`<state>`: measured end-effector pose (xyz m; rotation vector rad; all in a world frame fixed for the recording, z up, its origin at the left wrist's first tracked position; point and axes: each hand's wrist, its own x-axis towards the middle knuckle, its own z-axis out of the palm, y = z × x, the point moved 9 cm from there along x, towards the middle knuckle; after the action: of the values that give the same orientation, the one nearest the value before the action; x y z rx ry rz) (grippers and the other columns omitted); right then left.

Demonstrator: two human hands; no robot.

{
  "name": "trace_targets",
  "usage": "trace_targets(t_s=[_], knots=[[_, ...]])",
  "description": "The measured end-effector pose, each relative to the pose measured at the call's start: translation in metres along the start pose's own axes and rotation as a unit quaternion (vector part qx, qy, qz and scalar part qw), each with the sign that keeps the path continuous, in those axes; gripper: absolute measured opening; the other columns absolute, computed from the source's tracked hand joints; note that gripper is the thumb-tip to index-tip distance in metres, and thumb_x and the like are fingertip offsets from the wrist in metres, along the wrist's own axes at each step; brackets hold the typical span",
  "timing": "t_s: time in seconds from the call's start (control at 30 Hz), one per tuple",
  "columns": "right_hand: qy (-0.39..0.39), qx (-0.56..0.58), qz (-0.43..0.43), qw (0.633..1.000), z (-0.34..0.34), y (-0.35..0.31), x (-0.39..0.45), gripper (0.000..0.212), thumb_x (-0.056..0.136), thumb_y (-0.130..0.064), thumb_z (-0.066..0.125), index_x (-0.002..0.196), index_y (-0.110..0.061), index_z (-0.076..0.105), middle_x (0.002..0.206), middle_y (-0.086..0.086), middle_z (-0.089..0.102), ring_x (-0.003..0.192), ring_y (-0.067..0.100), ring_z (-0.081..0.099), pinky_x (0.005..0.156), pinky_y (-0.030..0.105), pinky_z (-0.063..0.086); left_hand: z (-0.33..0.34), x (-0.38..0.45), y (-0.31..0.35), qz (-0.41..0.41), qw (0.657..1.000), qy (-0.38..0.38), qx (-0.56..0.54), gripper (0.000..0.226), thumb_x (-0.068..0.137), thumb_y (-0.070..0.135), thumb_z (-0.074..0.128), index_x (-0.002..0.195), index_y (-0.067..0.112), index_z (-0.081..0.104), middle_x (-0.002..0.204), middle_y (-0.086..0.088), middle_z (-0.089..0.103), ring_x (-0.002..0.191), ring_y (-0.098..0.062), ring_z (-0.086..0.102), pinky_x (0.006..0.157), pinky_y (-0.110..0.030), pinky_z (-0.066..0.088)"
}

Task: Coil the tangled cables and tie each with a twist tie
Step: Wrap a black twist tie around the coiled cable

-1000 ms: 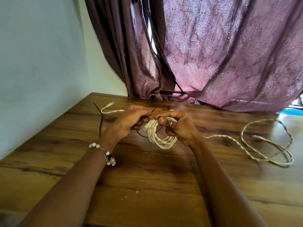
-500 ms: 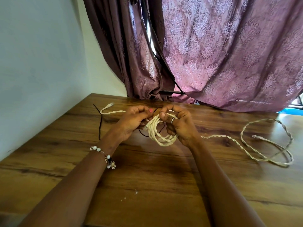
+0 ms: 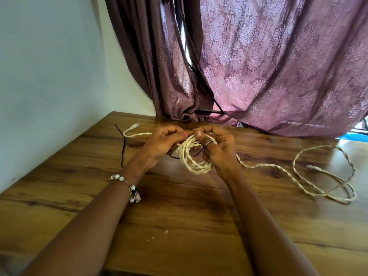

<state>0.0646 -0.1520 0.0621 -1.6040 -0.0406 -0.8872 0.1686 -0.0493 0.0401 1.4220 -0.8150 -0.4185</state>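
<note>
Left grip [image 3: 163,142] and right grip [image 3: 216,145]: both clenched around coiled cream twisted cable [image 3: 194,158], held just above desk [image 3: 189,216], centre. Uncoiled tail [image 3: 298,176] trailing toward 3 o'clock, looped flat on desk. Connector end [image 3: 134,126] and thin dark tie [image 3: 123,144] at 10 o'clock.

- Both arms are bare, with no sleeves to see.
- The left wrist wears a bracelet [image 3: 127,185] of round white beads on a thin chain, with a dark bead and a little charm hanging at 5 o'clock.
- The left hand [image 3: 162,143] has a pink painted nail.
- The right hand [image 3: 216,148] wears a thin silver ring [image 3: 208,143].
</note>
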Motion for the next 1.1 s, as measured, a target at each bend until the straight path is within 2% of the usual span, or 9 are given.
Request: trace_targets(t_s=[0.13, 0.33, 0.7, 0.87, 0.93, 1.0, 1.1], knots=[[-0.008, -0.004, 0.007, 1.0, 0.0039, 0.0015, -0.0009, 0.013, 0.087, 0.006, 0.059, 0.096, 0.015, 0.062, 0.055, -0.012, 0.061, 0.042, -0.002, 0.052, 0.045, 0.007, 0.038, 0.0021, -0.0026, 0.0034, -0.003, 1.0, -0.012, -0.006, 0.027, 0.091, 0.008, 0.058, 0.065, 0.017, 0.059, 0.044, 0.009, 0.045, 0.038, -0.004, 0.032, 0.038, -0.017, 0.026], [-0.02, 0.002, 0.011, 1.0, 0.0094, -0.0012, -0.0037, 0.014, 0.086, 0.01, 0.057, 0.098, 0.016, 0.063, 0.051, -0.013, 0.061, 0.041, -0.003, 0.052, 0.045, 0.006, 0.038, 0.0024, -0.0032, 0.0042, -0.003, 1.0, -0.017, -0.009, 0.035, 0.091, 0.007, 0.058, 0.059, 0.02, 0.059, 0.044, 0.009, 0.046, 0.039, -0.005, 0.033, 0.039, -0.018, 0.027], [0.001, -0.03, 0.008, 1.0, 0.0073, -0.0001, -0.003, 0.012, 0.084, 0.008, 0.062, 0.095, 0.004, 0.067, 0.06, -0.011, 0.066, 0.044, -0.003, 0.053, 0.046, 0.007, 0.038, -0.0014, -0.0018, 0.005, 0.012, 1.0, 0.007, -0.003, 0.026, 0.089, 0.006, 0.06, 0.064, 0.012, 0.059, 0.045, 0.009, 0.051, 0.038, -0.002, 0.039, 0.039, -0.015, 0.031], [0.032, -0.015, 0.01, 0.999, 0.0017, 0.0015, -0.0024, 0.015, 0.086, 0.007, 0.061, 0.099, 0.013, 0.064, 0.073, 0.007, 0.064, 0.046, -0.004, 0.054, 0.047, 0.007, 0.039, -0.0036, -0.0003, 0.0039, 0.012, 1.0, 0.016, -0.016, 0.029, 0.09, 0.003, 0.058, 0.062, 0.011, 0.057, 0.043, 0.011, 0.048, 0.037, 0.0, 0.036, 0.039, -0.013, 0.029], [0.026, -0.017, 0.01, 0.999, 0.0025, 0.0015, -0.0022, 0.015, 0.086, 0.006, 0.061, 0.099, 0.013, 0.064, 0.075, 0.009, 0.063, 0.047, -0.004, 0.054, 0.047, 0.007, 0.039, -0.0031, 0.0, 0.0042, 0.013, 1.0, 0.015, -0.015, 0.029, 0.089, 0.001, 0.058, 0.062, 0.011, 0.056, 0.043, 0.011, 0.048, 0.038, 0.0, 0.037, 0.039, -0.013, 0.029], [0.013, -0.023, 0.01, 1.0, 0.005, 0.0018, -0.0024, 0.012, 0.085, 0.006, 0.062, 0.096, 0.01, 0.065, 0.074, 0.008, 0.063, 0.047, -0.003, 0.054, 0.047, 0.007, 0.039, -0.0034, 0.0008, 0.0038, 0.014, 1.0, 0.013, -0.012, 0.03, 0.089, 0.0, 0.058, 0.061, 0.011, 0.056, 0.044, 0.01, 0.049, 0.039, -0.002, 0.037, 0.039, -0.014, 0.029], [0.003, -0.022, 0.018, 1.0, 0.0066, 0.0053, -0.0022, 0.011, 0.084, 0.007, 0.063, 0.095, 0.009, 0.066, 0.065, -0.006, 0.065, 0.045, -0.004, 0.053, 0.046, 0.006, 0.038, -0.0052, 0.0024, 0.0029, 0.016, 1.0, 0.01, -0.008, 0.038, 0.087, 0.001, 0.06, 0.053, 0.019, 0.06, 0.047, 0.008, 0.051, 0.041, -0.003, 0.039, 0.041, -0.016, 0.031]])
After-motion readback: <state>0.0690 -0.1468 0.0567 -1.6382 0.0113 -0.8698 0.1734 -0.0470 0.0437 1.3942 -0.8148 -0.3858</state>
